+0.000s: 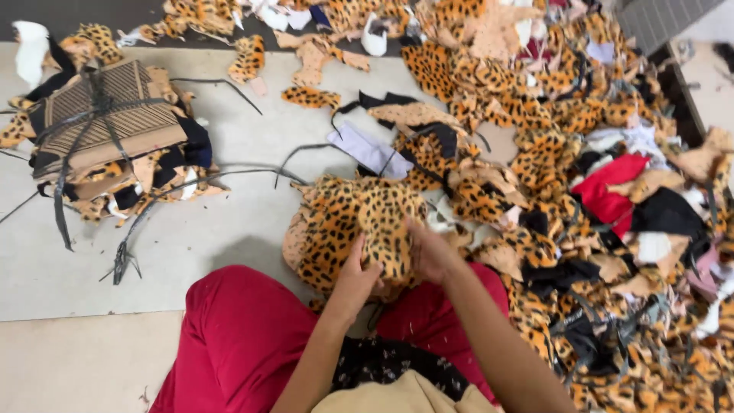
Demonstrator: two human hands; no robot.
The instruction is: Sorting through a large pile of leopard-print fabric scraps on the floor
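Seated on the floor (pixel 191 237), red trousers (pixel 237 329) spread, working a leopard-print fabric piece (pixel 359 229) held just above the lap. Left hand (pixel 358 277) gripping its lower edge from beneath, fingers curled into the cloth; right hand (pixel 430 251) pinching the piece's right side, fingers closed on the fabric. Both holding, neither slack.

To the right and above — a large heap of leopard-print scraps (pixel 566 153), mixed with a red scrap (pixel 612 187), black bits and a white piece (pixel 371 151) lying near the heap's edge. Far left, well apart from the hands, a tied bundle (pixel 107 130) of stacked pieces bound with dark strips.

Best done, by the look of it, by keeping the piece taut between both grips and flattening it before judging shape (folds hide the outline here) — thumbs on top, fingers below, turning it over the lap rather than over the heap, so nothing loose gets dragged along with it.
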